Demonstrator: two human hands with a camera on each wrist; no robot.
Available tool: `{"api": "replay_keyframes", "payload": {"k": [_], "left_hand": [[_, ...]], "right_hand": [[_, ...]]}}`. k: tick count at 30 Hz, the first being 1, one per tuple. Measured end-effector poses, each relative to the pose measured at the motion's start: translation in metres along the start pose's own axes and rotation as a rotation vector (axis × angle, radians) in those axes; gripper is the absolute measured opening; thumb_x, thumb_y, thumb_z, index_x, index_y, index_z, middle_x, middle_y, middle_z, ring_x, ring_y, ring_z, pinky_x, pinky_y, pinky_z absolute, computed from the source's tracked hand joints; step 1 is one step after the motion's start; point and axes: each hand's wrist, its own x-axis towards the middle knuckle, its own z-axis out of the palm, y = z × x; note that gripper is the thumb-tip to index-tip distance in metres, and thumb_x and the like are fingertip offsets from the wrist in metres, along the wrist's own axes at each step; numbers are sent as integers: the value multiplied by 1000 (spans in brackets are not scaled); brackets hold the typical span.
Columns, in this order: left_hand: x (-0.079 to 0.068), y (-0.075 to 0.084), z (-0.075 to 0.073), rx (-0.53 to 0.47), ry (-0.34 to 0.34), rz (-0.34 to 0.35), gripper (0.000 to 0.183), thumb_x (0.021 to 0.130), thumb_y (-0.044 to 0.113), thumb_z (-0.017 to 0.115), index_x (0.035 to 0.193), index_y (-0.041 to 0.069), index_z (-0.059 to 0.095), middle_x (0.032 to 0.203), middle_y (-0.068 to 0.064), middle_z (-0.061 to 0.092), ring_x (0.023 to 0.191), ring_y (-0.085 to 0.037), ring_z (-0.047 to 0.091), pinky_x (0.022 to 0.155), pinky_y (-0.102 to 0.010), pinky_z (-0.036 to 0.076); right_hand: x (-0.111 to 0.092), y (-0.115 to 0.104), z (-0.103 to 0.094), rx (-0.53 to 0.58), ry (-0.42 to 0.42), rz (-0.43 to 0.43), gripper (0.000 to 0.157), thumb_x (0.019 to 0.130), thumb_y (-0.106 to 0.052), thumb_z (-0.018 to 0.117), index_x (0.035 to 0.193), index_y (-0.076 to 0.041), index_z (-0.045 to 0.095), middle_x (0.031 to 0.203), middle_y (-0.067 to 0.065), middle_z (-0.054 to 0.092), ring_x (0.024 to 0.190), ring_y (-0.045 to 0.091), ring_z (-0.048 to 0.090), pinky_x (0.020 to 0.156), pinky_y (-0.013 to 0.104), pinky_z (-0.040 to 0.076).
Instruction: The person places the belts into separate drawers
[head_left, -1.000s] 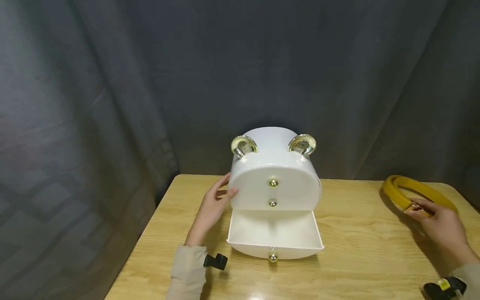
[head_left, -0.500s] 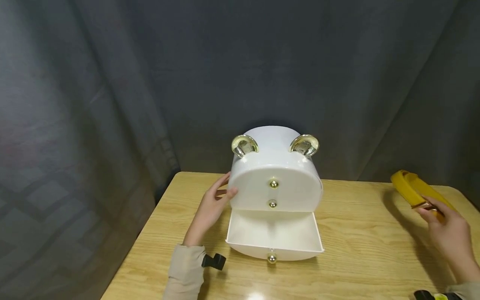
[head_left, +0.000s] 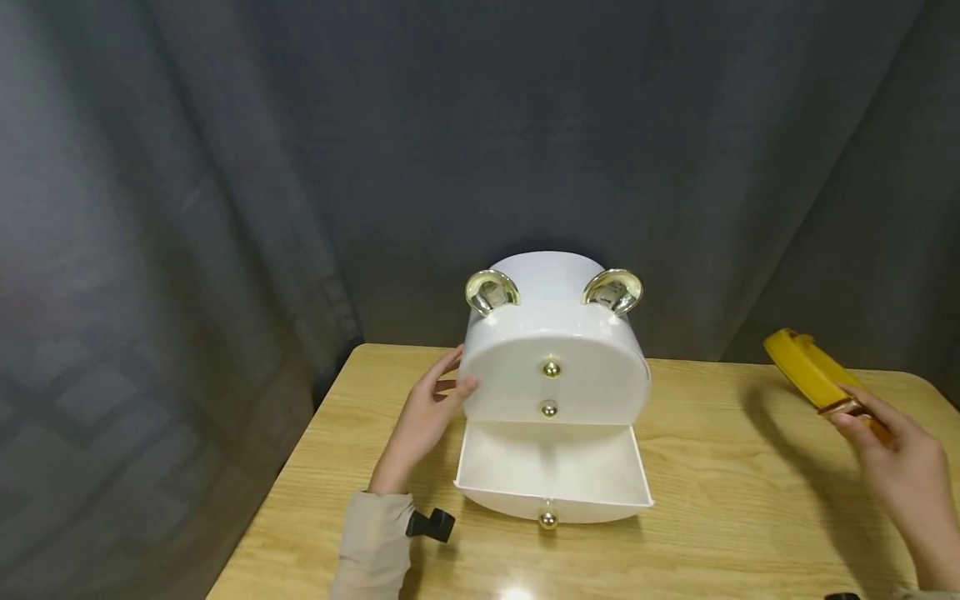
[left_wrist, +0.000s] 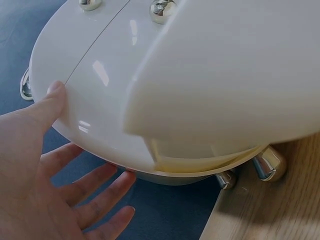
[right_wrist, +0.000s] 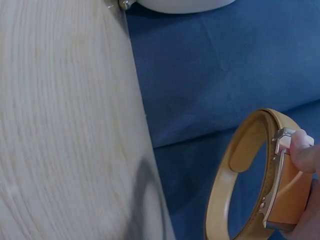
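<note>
A white drawer box (head_left: pixel 517 392) with gold ears and gold ball knobs stands on the table, its bottom drawer (head_left: pixel 551 462) pulled out. My left hand (head_left: pixel 423 417) is at its left side. In the left wrist view the thumb touches the white front, and the spread fingers (left_wrist: pixel 95 182) reach the rounded side. Off to the right, my right hand (head_left: pixel 903 450) pinches a coiled yellow belt (head_left: pixel 806 367) by its metal buckle (right_wrist: pixel 272 192), above the tabletop. The lower part of the coil is cut off in the right wrist view.
The wooden table (head_left: pixel 720 467) has its far edge against a dark grey curtain (head_left: pixel 675 150). In the left wrist view, short gold feet (left_wrist: pixel 270 164) show under the drawer box. The belt's shadow falls on the right of the table.
My right hand has lifted the belt off the table, and the coil has tilted from lying flat to edge-on. My left hand stays at the box.
</note>
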Motion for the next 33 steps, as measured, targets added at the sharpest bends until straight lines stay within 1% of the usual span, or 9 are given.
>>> {"api": "replay_keyframes", "payload": {"k": [2,7,8,11,15,21,25,28,33], "left_hand": [[1,0,-1,5,7,0,57,97,35,65,150,23,46,143,-8,51,119,-30,56,92,-47,49],[2,0,-3,19,9,-6,59,97,38,65,150,23,45,142,-7,52,118,-29,57,92,-46,49],[2,0,-3,21,11,-6,59,97,39,65,150,24,45,142,-7,52,118,-29,57,92,-46,50],[1,1,-3,24,18,1,59,97,38,65,150,23,45,142,-6,52,116,-29,57,91,-46,50],[1,1,-2,21,17,16,58,97,36,65,150,23,45,142,-6,52,116,-29,57,91,-46,49],[-1,1,2,19,-8,11,58,97,36,65,150,23,45,143,-4,52,120,-28,56,94,-46,47],[-2,3,1,14,-7,-14,59,98,31,64,152,20,43,145,-6,50,120,-30,55,93,-47,48],[-1,5,0,11,-11,-27,59,99,25,63,153,15,40,147,-10,48,121,-33,54,94,-48,47],[3,4,-3,13,-16,-12,57,100,28,62,152,17,42,147,-9,48,122,-32,55,95,-48,47]], "right_hand": [[-1,-3,1,18,7,6,47,101,-16,58,139,10,48,99,8,60,77,-22,32,55,6,34],[-5,-11,3,5,25,-9,44,101,-12,57,137,12,49,107,21,57,81,-24,28,58,2,32],[-5,-12,3,2,25,-18,44,101,-11,56,137,13,48,109,31,54,81,-25,27,57,2,32],[-7,-13,3,71,27,-60,43,101,-9,55,142,4,50,102,1,65,78,-25,33,57,3,34],[-8,-9,2,296,43,-193,44,99,-1,52,142,-12,56,96,-38,52,79,-20,48,63,1,38],[-11,0,-2,461,104,-337,36,99,4,50,133,3,60,97,-25,63,79,-12,56,69,1,41],[-10,9,-8,439,121,-354,36,100,5,49,133,-3,61,97,-27,63,80,-13,55,69,0,41],[-8,9,-13,417,131,-355,40,101,4,49,130,-19,64,93,-30,61,77,-14,53,68,0,40],[-8,-3,-21,432,109,-361,45,100,6,48,124,-27,66,91,-29,63,73,-14,53,66,0,39]]}}
